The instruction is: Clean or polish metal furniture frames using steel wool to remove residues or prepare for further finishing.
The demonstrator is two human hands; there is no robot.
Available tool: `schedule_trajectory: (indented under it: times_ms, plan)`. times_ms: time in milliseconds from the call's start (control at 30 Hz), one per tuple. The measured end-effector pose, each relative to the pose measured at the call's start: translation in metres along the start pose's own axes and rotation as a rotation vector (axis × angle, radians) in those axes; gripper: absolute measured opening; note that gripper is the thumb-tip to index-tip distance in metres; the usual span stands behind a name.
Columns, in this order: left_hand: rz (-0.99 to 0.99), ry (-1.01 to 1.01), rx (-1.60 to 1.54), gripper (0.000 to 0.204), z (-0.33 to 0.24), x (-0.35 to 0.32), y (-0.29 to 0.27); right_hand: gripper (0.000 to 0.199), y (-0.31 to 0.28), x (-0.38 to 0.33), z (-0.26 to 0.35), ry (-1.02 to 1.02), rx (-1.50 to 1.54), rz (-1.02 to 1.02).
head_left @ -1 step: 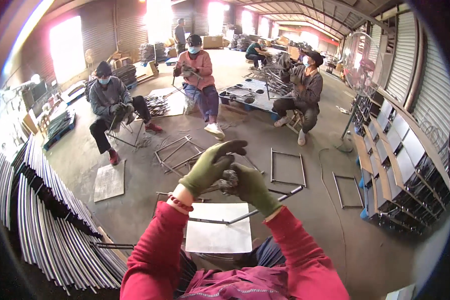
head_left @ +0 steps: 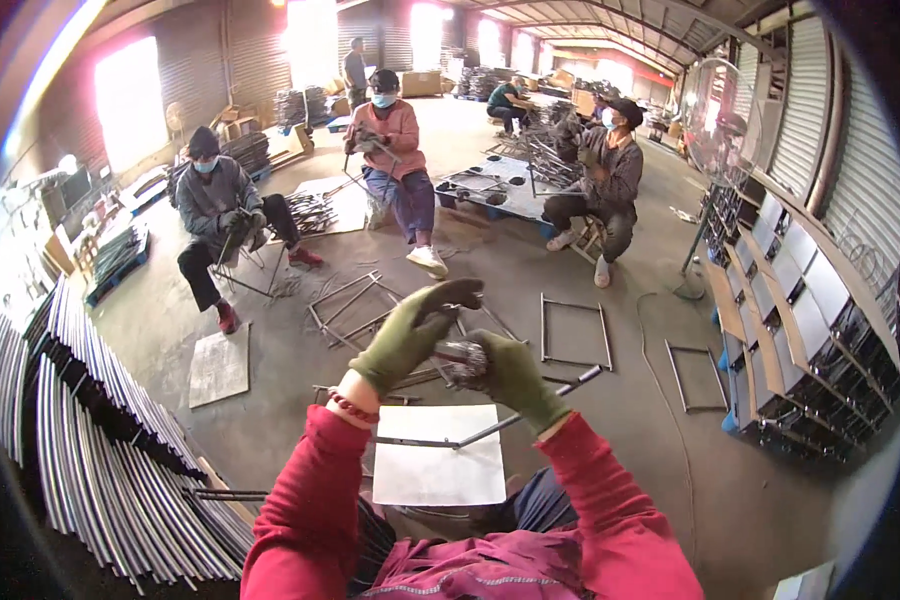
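Both hands gloved green, raised mid-view. Right hand (head_left: pixel 515 372) closed around a small silvery part (head_left: pixel 460 355). Left hand (head_left: pixel 410 335) fingers curled onto the same part. Thin metal rod (head_left: pixel 490 430) below, over white sheet (head_left: pixel 438 470).

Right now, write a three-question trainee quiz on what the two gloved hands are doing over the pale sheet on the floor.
1. True or false: both hands wear green work gloves.
2. What lies under the thin grey metal rod frame? A) a blue plastic crate B) a pale flat rectangular sheet C) a coiled cable
3. Fill in: the long grey metal tubes are stacked on the person's ____ side.

Key
1. True: the left hand and the right hand are both in green gloves, meeting around a small metal part I cannot make out.
2. B
3. left
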State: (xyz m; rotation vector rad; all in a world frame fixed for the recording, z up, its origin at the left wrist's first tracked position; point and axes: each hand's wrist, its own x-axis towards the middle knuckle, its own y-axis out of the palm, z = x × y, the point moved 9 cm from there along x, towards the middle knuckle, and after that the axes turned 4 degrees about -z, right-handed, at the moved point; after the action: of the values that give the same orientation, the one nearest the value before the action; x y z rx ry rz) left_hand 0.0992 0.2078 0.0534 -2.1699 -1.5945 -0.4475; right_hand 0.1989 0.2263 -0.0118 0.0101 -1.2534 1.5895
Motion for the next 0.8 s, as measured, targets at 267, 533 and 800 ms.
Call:
schedule_trajectory:
  times_ms: [267,533,800]
  plan:
    - [-0.035,0.014,-0.008,0.040,-0.009,-0.010,-0.012,0.043,-0.017,-0.065,-0.101,0.362,0.303,-0.014]
    - [-0.008,0.008,0.100,0.041,-0.006,0.011,0.031,0.043,-0.012,0.008,0.030,-0.082,0.072,-0.025]
    - [-0.046,0.042,0.103,0.039,-0.018,-0.017,-0.011,0.041,-0.036,-0.062,-0.095,0.103,-0.255,0.015]
